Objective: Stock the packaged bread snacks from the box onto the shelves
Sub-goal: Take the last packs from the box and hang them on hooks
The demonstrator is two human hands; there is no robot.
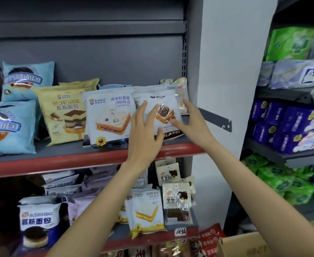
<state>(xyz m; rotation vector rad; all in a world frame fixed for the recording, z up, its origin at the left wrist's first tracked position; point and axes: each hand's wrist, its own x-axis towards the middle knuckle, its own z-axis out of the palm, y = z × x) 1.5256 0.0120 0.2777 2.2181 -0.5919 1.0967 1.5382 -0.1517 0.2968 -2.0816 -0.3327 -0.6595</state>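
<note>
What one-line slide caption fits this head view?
Both hands, left hand and right hand, settle a white bread packet upright on the red-edged shelf.

Red-edged shelf (60,164) carries upright bread packs: blue (10,127), yellow (67,112), white (110,115).

Both bare forearms reach up and forward. The left hand (143,130) spreads its straight fingers, thumb out. The right hand (191,120) also seems open, fingers extended.
</note>
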